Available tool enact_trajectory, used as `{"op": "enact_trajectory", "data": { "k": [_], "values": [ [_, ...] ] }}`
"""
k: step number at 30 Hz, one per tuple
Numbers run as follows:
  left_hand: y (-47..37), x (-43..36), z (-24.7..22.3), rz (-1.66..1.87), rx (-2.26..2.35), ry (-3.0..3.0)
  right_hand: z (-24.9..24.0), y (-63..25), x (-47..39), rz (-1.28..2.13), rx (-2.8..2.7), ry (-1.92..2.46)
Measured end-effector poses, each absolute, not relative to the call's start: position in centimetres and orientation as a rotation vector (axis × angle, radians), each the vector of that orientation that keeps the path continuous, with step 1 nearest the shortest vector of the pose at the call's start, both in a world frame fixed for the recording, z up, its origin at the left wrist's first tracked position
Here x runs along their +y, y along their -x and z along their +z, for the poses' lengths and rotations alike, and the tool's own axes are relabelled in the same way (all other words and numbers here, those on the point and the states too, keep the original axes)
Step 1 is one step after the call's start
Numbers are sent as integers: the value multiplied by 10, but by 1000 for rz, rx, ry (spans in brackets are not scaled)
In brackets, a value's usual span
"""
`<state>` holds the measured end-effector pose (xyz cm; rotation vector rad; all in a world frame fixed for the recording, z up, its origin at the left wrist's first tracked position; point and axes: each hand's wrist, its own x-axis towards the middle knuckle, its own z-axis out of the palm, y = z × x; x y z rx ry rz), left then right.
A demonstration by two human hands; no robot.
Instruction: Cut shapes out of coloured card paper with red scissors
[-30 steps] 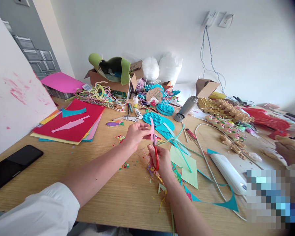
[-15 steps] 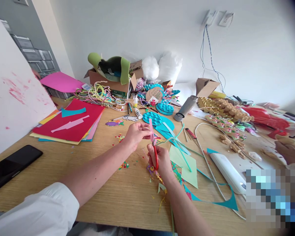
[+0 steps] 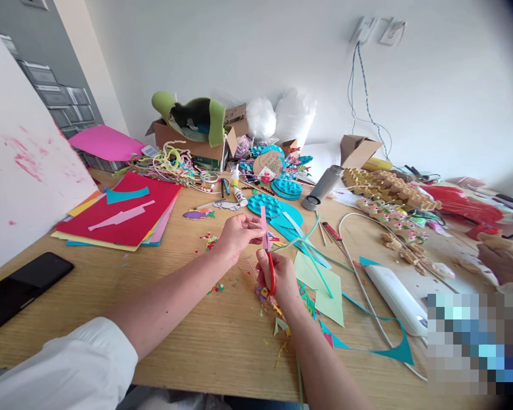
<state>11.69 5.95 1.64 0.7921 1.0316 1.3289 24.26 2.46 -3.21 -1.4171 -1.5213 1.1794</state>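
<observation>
My left hand (image 3: 240,234) pinches a narrow pink paper strip (image 3: 264,219), held upright over the middle of the table. Just below it, my right hand (image 3: 282,278) is closed round the red handles of a pair of scissors (image 3: 272,274). The blades point away from me at the lower part of the strip; whether they are parted is too small to tell. Bits of coloured paper (image 3: 216,287) lie on the wood under my hands. A pale green sheet (image 3: 331,293) rests just right of my right hand, beside blue offcuts (image 3: 395,350).
Stacked coloured paper (image 3: 132,196) lies left, with a black phone (image 3: 29,290) nearer me. Glue bottles (image 3: 240,197), blue paper discs (image 3: 263,206) and a grey flask (image 3: 324,188) stand or lie behind my hands. A white device (image 3: 397,299) and cable are right; another person's hand (image 3: 502,259) is at far right.
Almost everything is the same. The pink strip and the scissors have shifted very slightly against each other; both hands keep their grip.
</observation>
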Motion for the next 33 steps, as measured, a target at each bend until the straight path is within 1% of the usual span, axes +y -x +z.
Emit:
{"op": "enact_trajectory", "data": {
  "k": [18,33],
  "values": [
    [-116,63,14,1367,993,-783,-33,-241,24,1177,-1488,1411],
    [-119,63,10,1321,1013,-810,-34,-243,24,1210,-1472,1401]
  ]
}}
